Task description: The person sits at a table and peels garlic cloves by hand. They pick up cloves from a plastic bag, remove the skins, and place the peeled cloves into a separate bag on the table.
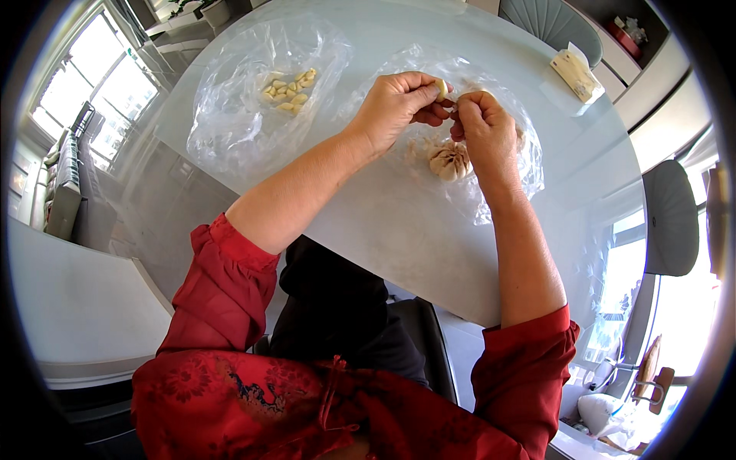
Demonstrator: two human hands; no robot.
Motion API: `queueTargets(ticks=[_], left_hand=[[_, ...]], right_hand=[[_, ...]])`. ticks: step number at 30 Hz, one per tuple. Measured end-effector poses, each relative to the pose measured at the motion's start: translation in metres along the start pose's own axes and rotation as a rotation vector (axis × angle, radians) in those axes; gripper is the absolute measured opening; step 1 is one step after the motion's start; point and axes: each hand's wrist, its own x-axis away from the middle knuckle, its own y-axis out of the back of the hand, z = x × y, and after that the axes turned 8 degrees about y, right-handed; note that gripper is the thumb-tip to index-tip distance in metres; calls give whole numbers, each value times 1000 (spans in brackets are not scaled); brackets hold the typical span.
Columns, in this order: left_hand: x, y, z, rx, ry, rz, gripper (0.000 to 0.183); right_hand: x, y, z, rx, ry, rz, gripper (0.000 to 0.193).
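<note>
In our left hand (400,100) the fingers pinch a pale garlic clove (441,90) above the right-side bag (469,199), right hand (488,132) bunched close, contents unreadable, likely so mess stays by the bulb (450,162), away from peeled cloves (290,91) on the left-side bag (218,126).

On the pale, shiny surface (368,218) lie a crinkly clear left bag (218,115) and a crinkly clear right bag (530,165). A tissue pack (576,74) sits near the far right edge.
</note>
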Motion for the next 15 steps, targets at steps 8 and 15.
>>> queueTargets(ticks=[8, 15], left_hand=[[-3, 8, -3, -7, -25, -27, 23], [-1, 3, 5, -577, -345, -133, 16]], right_hand=[[-2, 5, 3, 20, -13, -32, 24], [0, 1, 2, 60, 26, 40, 22]])
